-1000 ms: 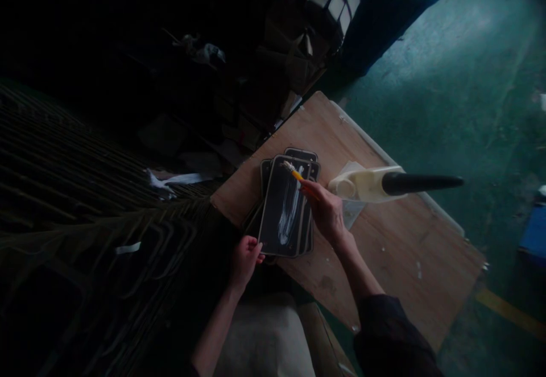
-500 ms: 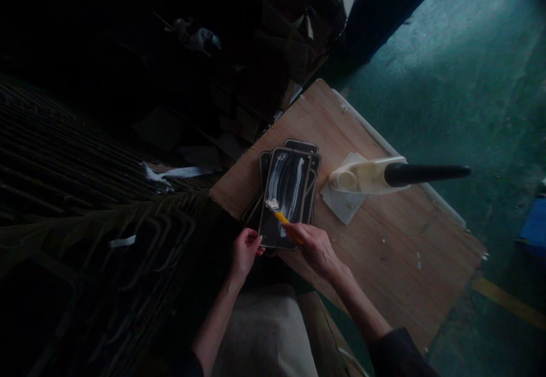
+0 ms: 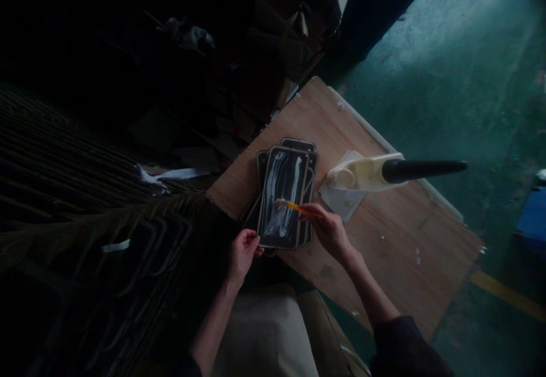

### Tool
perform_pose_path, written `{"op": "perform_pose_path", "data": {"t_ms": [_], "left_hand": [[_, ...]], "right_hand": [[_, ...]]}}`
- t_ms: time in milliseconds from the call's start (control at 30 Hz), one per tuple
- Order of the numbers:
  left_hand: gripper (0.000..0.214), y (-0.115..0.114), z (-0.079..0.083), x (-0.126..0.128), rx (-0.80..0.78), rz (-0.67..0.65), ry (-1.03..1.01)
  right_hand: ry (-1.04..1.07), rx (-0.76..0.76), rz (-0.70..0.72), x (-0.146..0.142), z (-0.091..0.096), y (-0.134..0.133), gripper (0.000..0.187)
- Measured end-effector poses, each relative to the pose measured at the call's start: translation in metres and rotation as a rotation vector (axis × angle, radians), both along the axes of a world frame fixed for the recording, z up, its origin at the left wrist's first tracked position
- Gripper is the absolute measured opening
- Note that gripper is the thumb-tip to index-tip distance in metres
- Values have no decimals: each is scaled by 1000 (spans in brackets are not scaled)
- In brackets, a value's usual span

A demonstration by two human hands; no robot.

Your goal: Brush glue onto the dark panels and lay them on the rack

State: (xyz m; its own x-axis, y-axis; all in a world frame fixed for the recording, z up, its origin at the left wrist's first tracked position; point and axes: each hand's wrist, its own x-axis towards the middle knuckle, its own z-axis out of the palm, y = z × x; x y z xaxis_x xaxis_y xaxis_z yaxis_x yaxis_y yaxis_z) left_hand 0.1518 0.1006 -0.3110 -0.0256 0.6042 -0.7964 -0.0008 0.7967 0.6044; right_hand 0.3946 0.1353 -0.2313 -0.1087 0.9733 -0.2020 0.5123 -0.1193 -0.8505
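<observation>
A dark rectangular panel (image 3: pixel 290 195) with rounded corners and a pale edge lies on top of a small stack of similar panels (image 3: pixel 313 175). White streaks run lengthwise over its face. My left hand (image 3: pixel 244 255) pinches the panel's near left corner between thumb and fingers. In my right hand (image 3: pixel 328 229) is a brush (image 3: pixel 296 207) with a yellow handle, its bristles touching the middle of the streaked face. Right of the stack, a cream-coloured bottle (image 3: pixel 362 173) with a long black spout lies or leans over a white sheet (image 3: pixel 347 209); which, I cannot tell.
The stack rests on a wooden board table (image 3: pixel 384 263). Dark racks (image 3: pixel 162 252) of similar frames stand at the left, with a white strip (image 3: pixel 170 175) across them. Boxes stand in shadow behind. Green floor (image 3: pixel 460 70) and a blue object (image 3: pixel 531 223) are at the right.
My right hand has moved right, carrying the brush from the panel's left side to its middle. White streaks now extend down the left side. My left hand keeps its hold on the corner.
</observation>
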Motion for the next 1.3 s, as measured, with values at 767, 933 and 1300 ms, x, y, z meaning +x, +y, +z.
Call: {"op": "perform_pose_path", "data": {"t_ms": [767, 933, 1300], "left_hand": [[34, -1, -1, -1, 2, 6, 2], [35, -1, 1, 0, -5, 0, -1], [39, -3, 4, 2, -33, 33, -39]], "right_hand": [[-146, 91, 20, 4, 20, 15, 22], [-269, 256, -41, 10, -4, 61, 24], [-363, 33, 170, -8, 10, -67, 24]]}}
